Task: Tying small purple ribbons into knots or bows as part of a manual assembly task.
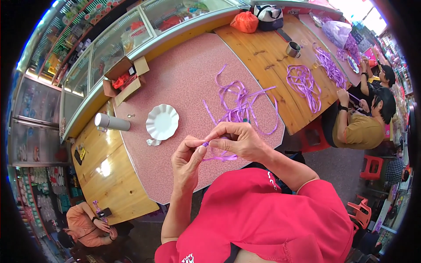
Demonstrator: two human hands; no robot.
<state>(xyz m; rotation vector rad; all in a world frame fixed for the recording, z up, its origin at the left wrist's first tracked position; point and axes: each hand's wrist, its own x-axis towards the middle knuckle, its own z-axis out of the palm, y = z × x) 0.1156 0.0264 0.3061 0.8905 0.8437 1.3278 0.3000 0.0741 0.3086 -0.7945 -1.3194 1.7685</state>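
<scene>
Between the fingertips of both hands is a small folded bit of purple ribbon (pixel 205 144). My left hand (pixel 187 158) pinches it from the left with thumb and forefinger. My right hand (pixel 234 141) pinches it from the right, its thumb and forefinger meeting at the fold. A length of the same ribbon trails beneath my right hand towards the table edge. Just beyond my hands, a loose tangle of purple ribbons (pixel 237 98) lies on the pink speckled table (pixel 184 61). A white scalloped plate (pixel 162 122) rests to the left, with a crumpled whitish scrap (pixel 153 142) beside it.
A grey-white flask (pixel 112 122) lies or stands at the left, near an open cardboard box (pixel 126 81). On the wooden table (pixel 258 57) at right are a metal mug (pixel 293 49) and more ribbon (pixel 304 87). Co-workers sit right and lower left; a red stool (pixel 372 167) stands behind.
</scene>
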